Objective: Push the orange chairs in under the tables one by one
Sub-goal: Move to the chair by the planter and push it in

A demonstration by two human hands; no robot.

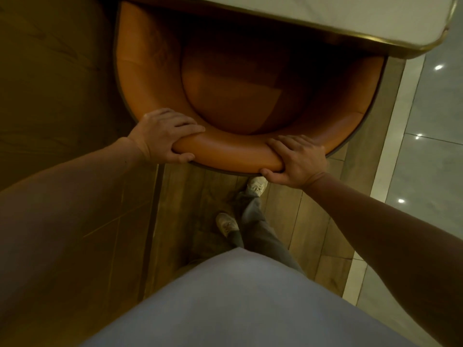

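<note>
Both hands, L & R, gripping orange chair backrest, under table

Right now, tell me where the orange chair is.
In the head view the orange chair sits centre-top, its front tucked under the table, with the left hand and right hand gripping its curved backrest.

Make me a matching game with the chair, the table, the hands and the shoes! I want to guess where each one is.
Things:
1. orange chair
2. table
3. left hand and right hand
4. shoes

Places:
A. on the wooden floor behind the chair
B. gripping the padded back rim
C. at the top, pale top with a gold edge
D. seat partly tucked under the table

Pairs: 1-D, 2-C, 3-B, 4-A
</note>
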